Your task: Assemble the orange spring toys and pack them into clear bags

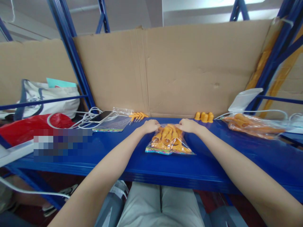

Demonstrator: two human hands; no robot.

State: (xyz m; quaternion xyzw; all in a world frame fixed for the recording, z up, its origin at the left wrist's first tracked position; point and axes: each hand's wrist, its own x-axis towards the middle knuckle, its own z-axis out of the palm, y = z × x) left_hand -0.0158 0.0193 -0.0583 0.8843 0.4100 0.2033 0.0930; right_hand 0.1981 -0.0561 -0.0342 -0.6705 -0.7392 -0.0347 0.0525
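A clear plastic bag [169, 142] filled with several orange plastic parts lies on the blue shelf [208, 164] in front of me. My left hand [149, 125] grips the bag's far left corner with curled fingers. My right hand [188, 125] pinches the far right corner the same way. Both hands sit at the bag's top edge, a little apart from each other.
Loose orange parts [138, 116] and three orange caps [204, 117] lie near the cardboard back wall [180, 69]. A phone [101, 116] with white cables rests on flat empty bags [111, 123]. A bigger bag of orange parts [254, 126] sits right; a red bag [28, 127] left.
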